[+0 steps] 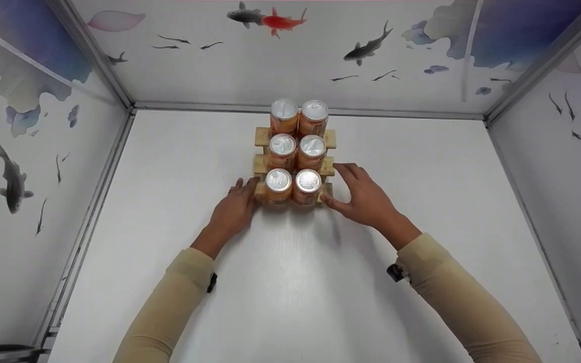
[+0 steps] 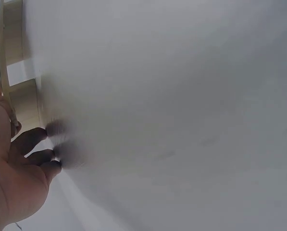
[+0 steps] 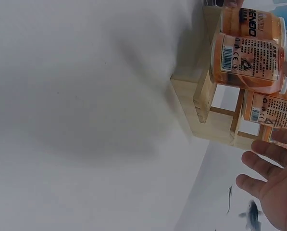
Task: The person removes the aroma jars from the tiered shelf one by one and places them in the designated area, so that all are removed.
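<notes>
Although set on three separate tiers, all upright alike: six orange cans (image 1: pixel 282 145), in two columns of three with silver lids uppermost, on a pale wooden rack (image 1: pixel 262 164) at the upper middle of the head frame. Beside the left end of the lowest tier, just left of centre, left hand (image 1: pixel 233 209), with fingers loosely bent and close together; in the left wrist view, at lower left, fingertips (image 2: pixel 51 168) down on the white table (image 1: pixel 290 282), just beside the wood. Firmness of any hold there: impossible to tell. Right of the rack, near the centre of the head frame, right hand (image 1: pixel 368 201), with thumb and fingers wide apart, fingertips near the right end of the middle tier and thumb near that of the lowest; exact contact uncertain. In the right wrist view, fingers spread at lower right, below cans at upper right, sideways in this view, with a printed label (image 3: pixel 251 57) and barcode facing the camera. Toward both lower corners of the head frame, beige sleeves (image 1: pixel 169 302), with a dark device (image 1: pixel 396 273) near the right cuff. Across the top, pale back wall (image 1: pixel 280 65) with painted fish (image 1: pixel 362 50), one red, others grey.
</notes>
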A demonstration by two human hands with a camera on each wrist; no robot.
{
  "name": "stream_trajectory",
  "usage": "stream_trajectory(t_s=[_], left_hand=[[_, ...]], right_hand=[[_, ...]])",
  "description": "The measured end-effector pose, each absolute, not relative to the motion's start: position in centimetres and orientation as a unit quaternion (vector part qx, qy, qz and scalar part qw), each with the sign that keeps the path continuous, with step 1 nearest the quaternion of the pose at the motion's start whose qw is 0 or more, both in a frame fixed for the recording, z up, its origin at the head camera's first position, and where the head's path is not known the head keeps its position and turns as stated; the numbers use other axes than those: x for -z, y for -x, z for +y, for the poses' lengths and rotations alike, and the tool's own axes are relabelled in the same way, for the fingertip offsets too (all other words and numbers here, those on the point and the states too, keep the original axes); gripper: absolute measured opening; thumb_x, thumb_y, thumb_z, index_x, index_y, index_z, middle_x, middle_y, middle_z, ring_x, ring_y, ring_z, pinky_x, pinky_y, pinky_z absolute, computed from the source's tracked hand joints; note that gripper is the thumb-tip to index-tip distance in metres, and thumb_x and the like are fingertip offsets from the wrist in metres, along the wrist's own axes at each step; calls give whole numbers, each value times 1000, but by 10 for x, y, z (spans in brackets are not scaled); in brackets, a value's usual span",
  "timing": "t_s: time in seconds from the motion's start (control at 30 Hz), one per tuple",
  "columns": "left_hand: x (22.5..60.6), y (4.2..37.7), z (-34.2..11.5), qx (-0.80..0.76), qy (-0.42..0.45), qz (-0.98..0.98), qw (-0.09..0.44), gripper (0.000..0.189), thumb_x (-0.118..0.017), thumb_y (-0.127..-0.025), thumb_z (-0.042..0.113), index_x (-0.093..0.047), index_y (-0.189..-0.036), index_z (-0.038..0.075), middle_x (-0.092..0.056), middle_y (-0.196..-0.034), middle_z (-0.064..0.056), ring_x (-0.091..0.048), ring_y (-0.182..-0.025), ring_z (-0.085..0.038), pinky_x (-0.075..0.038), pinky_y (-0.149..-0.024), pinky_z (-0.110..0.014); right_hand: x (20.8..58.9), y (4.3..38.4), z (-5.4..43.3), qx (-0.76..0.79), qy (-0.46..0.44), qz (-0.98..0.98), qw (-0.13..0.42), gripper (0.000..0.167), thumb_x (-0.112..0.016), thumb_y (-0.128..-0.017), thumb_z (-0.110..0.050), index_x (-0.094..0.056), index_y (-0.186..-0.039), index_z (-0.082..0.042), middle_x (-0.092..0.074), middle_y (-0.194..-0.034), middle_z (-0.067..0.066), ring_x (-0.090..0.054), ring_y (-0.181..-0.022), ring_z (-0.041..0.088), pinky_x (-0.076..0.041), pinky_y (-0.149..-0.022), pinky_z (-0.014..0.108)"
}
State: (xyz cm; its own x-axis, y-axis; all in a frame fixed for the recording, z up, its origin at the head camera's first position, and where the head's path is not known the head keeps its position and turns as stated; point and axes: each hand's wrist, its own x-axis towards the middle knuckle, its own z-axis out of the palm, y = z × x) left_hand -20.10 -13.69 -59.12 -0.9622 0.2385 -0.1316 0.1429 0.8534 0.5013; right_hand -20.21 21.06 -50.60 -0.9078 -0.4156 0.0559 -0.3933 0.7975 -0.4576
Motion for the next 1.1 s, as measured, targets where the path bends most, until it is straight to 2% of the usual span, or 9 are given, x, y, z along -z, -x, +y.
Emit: stream_trajectory(t_s=[0.23, 0.67, 0.9, 1.1], left_hand=[[593, 201, -138, -265, -101, 955, 84, 57, -41, -121, 31, -33, -175, 16, -44, -176, -14, -32, -169, -40, -31, -135, -56], [594, 201, -137, -271, -91, 954, 87, 57, -38, -122, 38, -34, -175, 19, -43, -177, -13, -30, -169, -39, -31, -135, -57], [591, 199, -138, -277, -109, 952, 74, 55, -43, -121, 30, -37, -173, 12, -45, -175, -17, -33, -168, -41, -29, -136, -55], [591, 200, -137, -269, -100, 954, 85, 58, -41, -122, 37, -36, -174, 13, -42, -177, -13, -30, -169, -38, -28, -137, -53]], right_hand=[[506, 201, 199, 252, 230, 940, 15, 83, -80, -100, -51, -49, -163, -6, -57, -157, 18, -61, -144, 42, -54, -114, 62], [517, 202, 176, 278, 238, 931, 9, 81, -87, -96, -51, -55, -156, -6, -70, -143, 15, -70, -133, 36, -58, -111, 56], [518, 202, 167, 290, 226, 930, 10, 85, -88, -96, -48, -53, -159, -3, -69, -150, 17, -69, -137, 38, -57, -113, 56], [519, 204, 163, 297, 215, 930, 4, 83, -89, -96, -45, -55, -157, -1, -70, -149, 20, -70, -136, 40, -57, -113, 57]])
